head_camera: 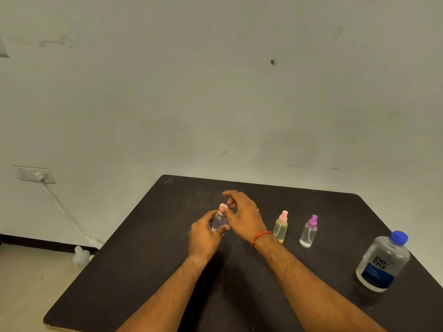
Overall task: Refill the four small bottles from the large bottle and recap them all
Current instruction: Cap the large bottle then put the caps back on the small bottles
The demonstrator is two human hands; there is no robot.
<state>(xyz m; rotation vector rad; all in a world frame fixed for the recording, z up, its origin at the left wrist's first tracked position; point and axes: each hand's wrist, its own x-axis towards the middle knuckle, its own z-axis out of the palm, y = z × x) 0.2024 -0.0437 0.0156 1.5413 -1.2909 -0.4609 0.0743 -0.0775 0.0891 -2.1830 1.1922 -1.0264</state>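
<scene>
My left hand [203, 233] grips a small clear bottle [219, 221] upright on the dark table [143, 271]. My right hand [242, 216] pinches its pink spray cap [223, 207] from above. To the right stand a yellowish small bottle with a pink cap [281, 226] and a clear small bottle with a purple cap [309, 232]. The large clear bottle with a blue cap [383, 262] stands capped near the right edge. A fourth small bottle is not visible; my right hand may hide it.
The table's left edge drops to a pale floor, where a white object [81, 255] sits. A wall socket [36, 174] with a white cable is on the wall at left. The wall stands right behind the table.
</scene>
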